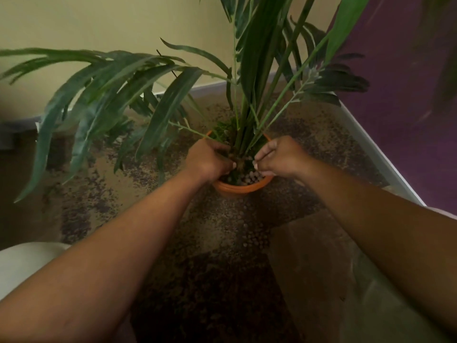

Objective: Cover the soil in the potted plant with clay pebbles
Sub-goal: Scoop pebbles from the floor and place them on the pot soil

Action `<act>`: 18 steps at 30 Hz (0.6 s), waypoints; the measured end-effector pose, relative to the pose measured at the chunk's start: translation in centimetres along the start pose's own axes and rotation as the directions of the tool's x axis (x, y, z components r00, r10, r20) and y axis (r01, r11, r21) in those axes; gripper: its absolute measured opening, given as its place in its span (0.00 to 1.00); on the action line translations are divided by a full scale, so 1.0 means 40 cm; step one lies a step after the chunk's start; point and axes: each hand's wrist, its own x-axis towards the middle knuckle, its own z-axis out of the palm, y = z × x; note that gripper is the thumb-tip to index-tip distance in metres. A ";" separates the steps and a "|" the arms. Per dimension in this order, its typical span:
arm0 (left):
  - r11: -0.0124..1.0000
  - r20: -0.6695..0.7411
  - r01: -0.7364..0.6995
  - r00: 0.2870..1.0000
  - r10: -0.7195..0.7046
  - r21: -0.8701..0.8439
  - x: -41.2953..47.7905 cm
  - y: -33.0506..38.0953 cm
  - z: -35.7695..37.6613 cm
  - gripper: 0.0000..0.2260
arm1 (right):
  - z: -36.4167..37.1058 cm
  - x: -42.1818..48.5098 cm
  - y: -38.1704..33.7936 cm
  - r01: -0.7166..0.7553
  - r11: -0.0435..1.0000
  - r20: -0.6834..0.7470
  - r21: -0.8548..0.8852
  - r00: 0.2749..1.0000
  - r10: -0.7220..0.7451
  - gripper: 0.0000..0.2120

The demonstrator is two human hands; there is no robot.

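An orange pot point(241, 188) stands on the floor in a room corner, holding a tall plant point(244, 134) with long green leaves. Brown clay pebbles point(251, 176) lie on the near side of the pot's surface; green moss-like cover shows at the back. My left hand point(210, 159) rests inside the pot's left rim, fingers curled down beside the stems. At the right rim my right hand point(279, 157) has its fingers bent and pinched together over the pebbles. Whether either hand holds pebbles is hidden.
Several loose clay pebbles point(254, 240) lie scattered on the speckled floor in front of the pot. A cream wall stands behind, a purple wall point(395, 115) with a white skirting on the right. A white rounded object point(27, 263) sits at lower left. Long leaves point(99, 100) droop left.
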 end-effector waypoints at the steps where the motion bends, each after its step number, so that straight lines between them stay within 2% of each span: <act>1: 1.000 -0.006 0.002 1.000 -0.002 0.010 0.004 0.001 -0.004 0.21 | -0.002 0.000 0.002 0.015 1.000 -0.011 -0.005 1.000 -0.015 0.06; 5: 1.000 -0.040 0.022 0.999 -0.023 -0.005 0.007 0.002 -0.022 0.17 | -0.016 -0.007 0.001 0.025 1.000 -0.034 -0.008 0.999 -0.025 0.10; 9: 0.998 -0.054 0.038 0.998 -0.041 -0.045 0.002 -0.003 -0.023 0.09 | -0.023 -0.010 -0.001 -0.004 1.000 0.008 0.017 1.000 0.004 0.11; 14: 0.999 -0.021 -0.018 1.000 0.017 -0.046 -0.012 0.004 -0.023 0.06 | -0.034 0.004 -0.001 -0.029 0.995 -0.023 0.093 0.999 0.032 0.08; 16: 0.992 -0.053 -0.097 0.994 0.093 -0.085 -0.030 0.014 -0.025 0.09 | -0.045 0.012 0.002 -0.080 0.989 -0.079 0.126 0.993 0.091 0.05; 18: 0.979 -0.170 -0.192 0.969 0.179 -0.068 -0.049 0.015 -0.021 0.16 | -0.061 0.023 0.010 -0.133 0.989 -0.150 0.058 0.979 0.140 0.04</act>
